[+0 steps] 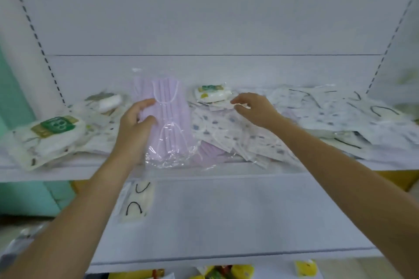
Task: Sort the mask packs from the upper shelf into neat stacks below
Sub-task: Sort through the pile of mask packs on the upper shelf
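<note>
Progress looks early. Nearest, below both grips, yellow packets [240, 270] lie on a level under the lower shelf [226, 222]; they seem no part of this job. On that lower shelf, beneath the left grip [133, 129], a single white pack with black ear loops [135, 201] lies flat, so I judge one stack barely begun.

Above it, the left grip is curled round the left edge of a lilac mask pack [169, 120], thumb on the front. The pack stands up with its lower end at the front lip of the upper shelf [45, 172]. The right grip [254, 108] holds nothing, its fingers spread and loosely bent. It is over the spotted packs [226, 129] that lie between the two grips; whether it touches them I cannot tell.

Just beyond its fingertips sits a small folded pack with a green and yellow label [212, 94]. Left of the left grip is a green-labelled pack [56, 125]. Right of the right grip sprawls a loose heap of patterned packs with black loops [340, 111].

Most of the sorting is left, and the overlapping, slippery sleeves will likely drag neighbours along when one is lifted.
</note>
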The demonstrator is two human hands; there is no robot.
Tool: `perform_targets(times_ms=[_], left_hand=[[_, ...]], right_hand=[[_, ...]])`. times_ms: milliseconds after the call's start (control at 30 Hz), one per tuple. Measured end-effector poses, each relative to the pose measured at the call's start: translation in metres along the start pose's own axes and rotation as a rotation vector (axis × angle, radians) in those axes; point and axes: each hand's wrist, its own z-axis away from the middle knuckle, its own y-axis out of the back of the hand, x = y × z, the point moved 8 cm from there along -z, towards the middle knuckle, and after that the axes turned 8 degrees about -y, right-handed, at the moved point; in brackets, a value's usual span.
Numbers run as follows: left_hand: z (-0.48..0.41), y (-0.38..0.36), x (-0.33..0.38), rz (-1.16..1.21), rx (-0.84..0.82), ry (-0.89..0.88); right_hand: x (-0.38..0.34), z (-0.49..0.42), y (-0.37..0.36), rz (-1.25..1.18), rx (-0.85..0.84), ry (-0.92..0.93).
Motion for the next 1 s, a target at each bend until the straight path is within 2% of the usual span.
perform_targets(times_ms=[267,333,400,467,533,567,667,767,867,1000], left_hand=[[-0.001,-0.146,0.034,0.041,-0.253,-0.034],[0.001,-0.169,0.044,0.071,-0.296,-0.056],[0.005,-0.192,0.052,0.125,-0.344,-0.061],[0.007,-0.214,0.055,0.164,-0.379,-0.069],[0.010,-0.235,0.057,0.189,-0.417,-0.072],[0.012,-0.244,0.059,0.194,-0.435,-0.065],[0.020,-0.264,0.058,0.180,-0.450,-0.025],[0.022,-0.273,0.055,0.143,-0.434,-0.016],[0.013,-0.273,0.051,0.098,-0.373,0.008],[0.015,-0.286,0.054,0.052,-0.317,0.006]], right_hand=[[0.089,0.036,0.098,-0.027,0.164,-0.170],[0.108,0.049,0.112,0.037,0.213,-0.211],[0.135,0.064,0.124,0.218,0.300,-0.346],[0.167,0.071,0.121,0.374,0.225,-0.569],[0.183,0.067,0.105,0.367,0.049,-0.713],[0.182,0.061,0.097,0.351,-0.008,-0.692],[0.159,0.048,0.081,0.302,-0.055,-0.460],[0.152,0.047,0.086,0.110,-0.019,-0.314],[0.171,0.050,0.119,0.068,0.109,-0.316],[0.227,0.071,0.172,0.104,0.140,-0.378]])
